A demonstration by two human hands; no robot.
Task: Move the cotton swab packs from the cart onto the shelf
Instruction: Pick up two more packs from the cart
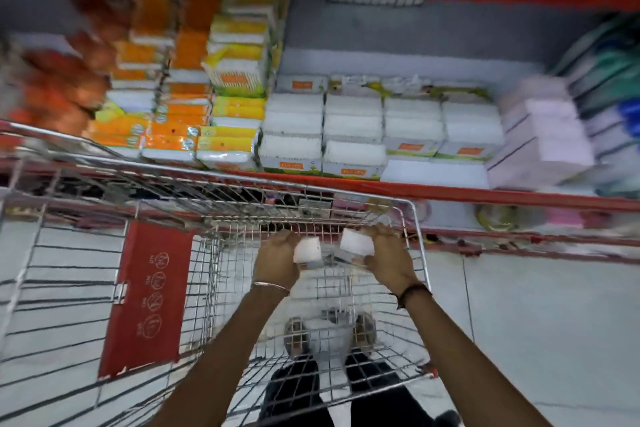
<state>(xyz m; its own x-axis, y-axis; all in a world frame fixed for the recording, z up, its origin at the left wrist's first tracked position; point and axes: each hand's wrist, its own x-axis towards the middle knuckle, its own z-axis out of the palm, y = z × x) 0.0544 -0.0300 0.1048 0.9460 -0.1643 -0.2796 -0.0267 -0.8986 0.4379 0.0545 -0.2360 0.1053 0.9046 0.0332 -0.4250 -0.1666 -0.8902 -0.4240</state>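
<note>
Inside the wire cart (420,239), one cotton swab pack (307,250) is grasped by the left hand (277,258), another pack (357,241) by the right hand (389,258), below the stocked shelf (450,191).

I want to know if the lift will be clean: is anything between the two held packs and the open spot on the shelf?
Only the cart's far wire wall stands between them: both packs, left and right, sit below its rim. The bare shelf spot beyond looks unobstructed.
</note>
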